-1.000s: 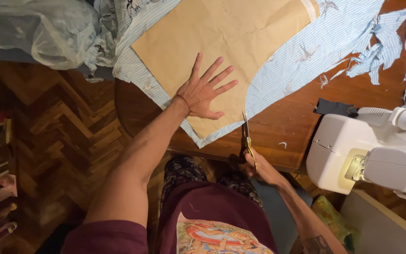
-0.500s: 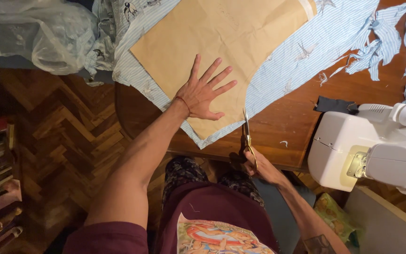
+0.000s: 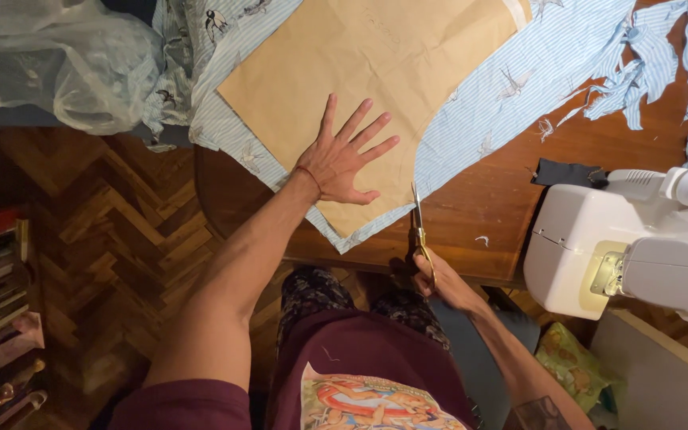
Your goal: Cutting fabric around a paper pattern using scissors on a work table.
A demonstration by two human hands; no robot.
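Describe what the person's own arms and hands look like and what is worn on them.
Both arms are bare below short maroon sleeves. The left hand has a thin red cord at the wrist. The right hand wears nothing visible; a dark tattoo marks that forearm.

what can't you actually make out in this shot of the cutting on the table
Head view only:
- Scissors: the handles are wrapped by the right hand; how far the blades are parted is too small to tell.
- Brown paper pattern: top cut off by the frame edge, part covered by the left hand.
- Striped fabric: mostly under the pattern.
- Sewing machine: right side cut off.
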